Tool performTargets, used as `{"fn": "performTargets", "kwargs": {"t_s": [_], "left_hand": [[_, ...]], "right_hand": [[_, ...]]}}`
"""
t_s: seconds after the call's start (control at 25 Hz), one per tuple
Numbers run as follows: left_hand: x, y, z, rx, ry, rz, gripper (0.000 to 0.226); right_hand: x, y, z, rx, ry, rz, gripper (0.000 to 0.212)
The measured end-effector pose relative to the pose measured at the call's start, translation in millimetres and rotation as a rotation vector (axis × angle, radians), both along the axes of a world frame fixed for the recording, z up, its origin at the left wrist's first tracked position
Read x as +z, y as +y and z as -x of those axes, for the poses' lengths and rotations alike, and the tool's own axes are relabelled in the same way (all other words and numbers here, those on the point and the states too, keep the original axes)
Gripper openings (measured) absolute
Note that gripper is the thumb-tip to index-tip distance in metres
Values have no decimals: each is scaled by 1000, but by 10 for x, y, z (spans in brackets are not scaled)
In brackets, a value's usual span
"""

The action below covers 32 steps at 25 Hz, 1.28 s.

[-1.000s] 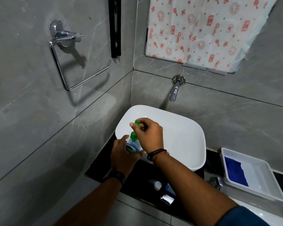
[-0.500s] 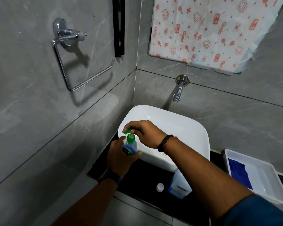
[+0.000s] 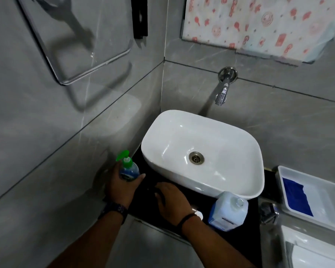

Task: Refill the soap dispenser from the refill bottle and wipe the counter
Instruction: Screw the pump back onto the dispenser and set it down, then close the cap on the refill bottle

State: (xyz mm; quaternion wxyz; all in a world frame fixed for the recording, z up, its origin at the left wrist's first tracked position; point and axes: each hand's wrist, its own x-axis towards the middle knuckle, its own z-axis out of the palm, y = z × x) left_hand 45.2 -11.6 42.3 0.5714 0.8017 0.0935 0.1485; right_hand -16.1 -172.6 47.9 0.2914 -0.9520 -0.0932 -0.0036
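The soap dispenser [image 3: 128,169], a small clear bottle with blue soap and a green pump top, sits low by the left wall with my left hand [image 3: 122,187] wrapped around its base. My right hand [image 3: 171,200] hovers flat over the black counter [image 3: 145,202], fingers loosely apart and holding nothing. The refill bottle [image 3: 228,210], a pale blue jug with its neck uncapped, stands on the counter in front of the sink. Its white cap [image 3: 198,215] lies on the counter beside my right wrist. A blue cloth [image 3: 296,198] lies in a white tray [image 3: 329,215] on the right.
A white vessel sink [image 3: 203,151] fills the counter's middle, with a chrome wall tap [image 3: 223,89] above it. A chrome towel ring [image 3: 79,60] hangs on the left wall. Another chrome fitting [image 3: 268,211] sits between the jug and the tray.
My right hand has let go of the green pump top and dropped to the counter. My left hand has lowered the dispenser towards the counter beside the sink.
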Motion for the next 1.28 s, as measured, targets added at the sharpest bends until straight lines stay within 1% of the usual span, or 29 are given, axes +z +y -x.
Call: {"fn": "performTargets", "kwargs": {"t_s": [0.16, 0.28, 0.48, 0.56, 0.68, 0.72, 0.8, 0.92, 1.08, 1.2, 1.24, 1.28], "left_hand": [[-327, 23, -32, -90, -28, -3, 77], [-535, 67, -1, -100, -42, -59, 81], [-673, 86, 62, -86, -11, -124, 82], [-672, 88, 63, -89, 4, -134, 89], [-648, 158, 90, -101, 1, -120, 112], [-625, 178, 122, -97, 1, -127, 116], [-520, 192, 177, -69, -17, -160, 116], [-136, 94, 226, -77, -55, -212, 107], [381, -177, 257, -108, -266, -415, 82], [547, -475, 384, -178, -367, -470, 63], [540, -593, 456, -219, -381, -474, 55], [499, -716, 528, -273, -356, -475, 47]], "right_hand": [[-550, 91, 18, 30, 48, 149, 54], [-817, 158, -7, 42, 0, 258, 66], [-1090, 157, -7, 30, -24, 333, 71], [-1131, 164, -16, 20, -43, 340, 70], [-1117, 179, -28, 29, -32, 315, 69], [-1087, 183, -19, 30, -22, 285, 69], [-945, 191, -19, 11, -40, 180, 65], [-483, 112, 16, -39, -123, 4, 53], [292, -206, 133, -174, -353, -116, 33], [713, -597, 340, -361, -584, -167, 22], [796, -761, 425, -444, -627, -197, 20], [840, -927, 520, -524, -640, -242, 20]]}}
